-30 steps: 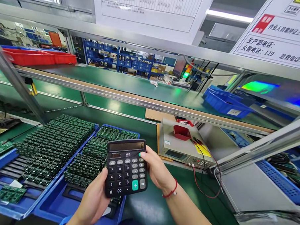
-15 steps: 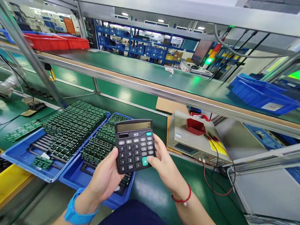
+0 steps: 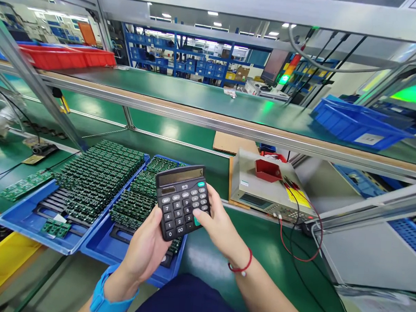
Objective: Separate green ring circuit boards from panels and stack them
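Note:
A black desk calculator (image 3: 178, 198) with a teal key is held up over the bench. My left hand (image 3: 147, 247) grips it from below at its lower left corner, a blue band on that wrist. My right hand (image 3: 217, 223) holds its right edge, and the thumb presses on the keypad near the lower right keys. The display shows a digit at its right end. Under the calculator lie two blue trays (image 3: 26, 214) packed with rows of green circuit boards (image 3: 100, 176).
A grey test instrument (image 3: 257, 195) with a small red tray (image 3: 267, 170) and red and black leads stands right of the trays. A yellow bin (image 3: 3, 259) sits at the lower left. An upper shelf (image 3: 203, 100) carries red bins and a blue bin (image 3: 354, 128).
My right thumb has shifted left from the teal plus key onto the number keys, and the display digit has changed. The view has tilted down since one second ago.

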`<state>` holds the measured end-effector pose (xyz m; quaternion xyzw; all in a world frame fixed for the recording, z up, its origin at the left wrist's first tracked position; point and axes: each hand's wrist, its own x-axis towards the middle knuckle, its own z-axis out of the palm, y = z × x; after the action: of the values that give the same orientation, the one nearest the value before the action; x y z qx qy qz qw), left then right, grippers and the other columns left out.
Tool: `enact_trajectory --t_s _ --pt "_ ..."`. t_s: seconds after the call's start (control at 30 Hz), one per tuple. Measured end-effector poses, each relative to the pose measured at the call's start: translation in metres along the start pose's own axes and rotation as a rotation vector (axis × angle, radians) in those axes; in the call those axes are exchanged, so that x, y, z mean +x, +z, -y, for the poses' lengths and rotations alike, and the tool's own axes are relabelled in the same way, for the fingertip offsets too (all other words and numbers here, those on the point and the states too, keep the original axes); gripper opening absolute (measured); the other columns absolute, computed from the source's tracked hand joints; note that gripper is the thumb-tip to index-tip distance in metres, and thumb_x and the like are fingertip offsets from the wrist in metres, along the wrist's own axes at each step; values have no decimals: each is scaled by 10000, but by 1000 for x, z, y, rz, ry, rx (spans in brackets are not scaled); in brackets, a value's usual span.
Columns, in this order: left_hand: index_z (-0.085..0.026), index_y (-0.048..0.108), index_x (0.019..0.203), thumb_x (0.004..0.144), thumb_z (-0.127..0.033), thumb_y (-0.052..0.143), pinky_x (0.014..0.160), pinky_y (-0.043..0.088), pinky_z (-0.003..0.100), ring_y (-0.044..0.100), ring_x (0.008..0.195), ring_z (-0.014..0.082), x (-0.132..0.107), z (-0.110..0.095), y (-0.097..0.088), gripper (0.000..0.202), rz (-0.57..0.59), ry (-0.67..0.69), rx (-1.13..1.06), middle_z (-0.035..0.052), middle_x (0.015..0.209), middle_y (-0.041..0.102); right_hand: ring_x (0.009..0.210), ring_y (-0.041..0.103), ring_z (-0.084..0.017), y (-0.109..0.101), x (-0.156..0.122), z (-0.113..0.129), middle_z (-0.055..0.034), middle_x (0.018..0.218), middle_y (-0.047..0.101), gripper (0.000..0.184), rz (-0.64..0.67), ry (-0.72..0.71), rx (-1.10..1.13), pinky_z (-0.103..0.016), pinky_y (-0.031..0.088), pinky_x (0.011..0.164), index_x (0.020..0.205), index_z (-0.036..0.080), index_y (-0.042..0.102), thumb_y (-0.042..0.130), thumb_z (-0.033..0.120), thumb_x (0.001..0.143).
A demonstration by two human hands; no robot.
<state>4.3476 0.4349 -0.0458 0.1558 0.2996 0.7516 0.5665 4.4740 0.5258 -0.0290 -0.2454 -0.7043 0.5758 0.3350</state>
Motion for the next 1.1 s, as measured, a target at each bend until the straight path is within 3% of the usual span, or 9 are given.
enact_trajectory --t_s 0.1,0.3,0.47,0.6,0.73,0.97,1.03,1.1 --pt "-271 313 1443 901 -367 492 1130 281 420 392 1309 247 -2 -4 0 580 -31 -47 -22 64 1404 449 1312 346 -182 -3 -4 1 -76 1454 322 724 56 -33 28 -357 290 1105 1404 216 209 581 233 784" --pt "-296 277 1455 900 -362 486 1132 274 435 375 1321 254 -5 -4 -4 596 -61 -59 -29 56 1424 425 1333 305 -189 14 -9 5 -89 1466 293 805 -89 22 -153 -370 228 1137 1433 177 148 582 194 755" --pt "-286 297 1449 901 -388 475 1133 266 455 378 1319 265 -4 -10 -9 584 -75 -99 -57 62 1399 456 1275 395 -187 7 -9 10 -92 1414 377 696 40 23 119 -353 320 1075 1384 187 241 547 217 759" --pt "-250 323 1443 917 -448 416 1128 269 469 399 1304 278 -4 -14 -8 569 -53 -136 -69 88 1378 477 1178 481 -184 -4 -10 14 -93 1332 466 682 71 82 268 -344 396 991 1345 181 296 509 168 697" --pt "-278 312 1445 922 -398 435 1133 270 444 400 1306 259 -7 -12 -8 550 4 -75 -38 67 1395 461 1089 536 -193 -2 -5 11 -89 1240 535 622 32 82 295 -352 435 923 1314 188 336 552 222 731" --pt "-297 287 1451 926 -360 448 1140 262 420 381 1319 243 -5 -6 -9 553 82 -4 40 59 1418 433 1110 514 -174 8 4 -1 -58 1216 544 458 -113 7 159 -323 402 983 1220 208 423 577 261 792" --pt "-303 289 1449 927 -369 444 1143 256 415 380 1320 238 -4 -5 -9 549 79 -5 44 53 1415 437 1153 489 -182 9 2 0 -73 1266 510 528 -94 32 109 -335 388 1008 1270 198 375 577 286 790" --pt "-308 291 1447 926 -367 447 1148 248 406 375 1323 231 -2 -4 -8 547 72 13 51 46 1414 439 1234 427 -201 11 -2 1 -94 1364 425 740 -64 70 -4 -362 340 1063 1376 191 248 628 335 757"
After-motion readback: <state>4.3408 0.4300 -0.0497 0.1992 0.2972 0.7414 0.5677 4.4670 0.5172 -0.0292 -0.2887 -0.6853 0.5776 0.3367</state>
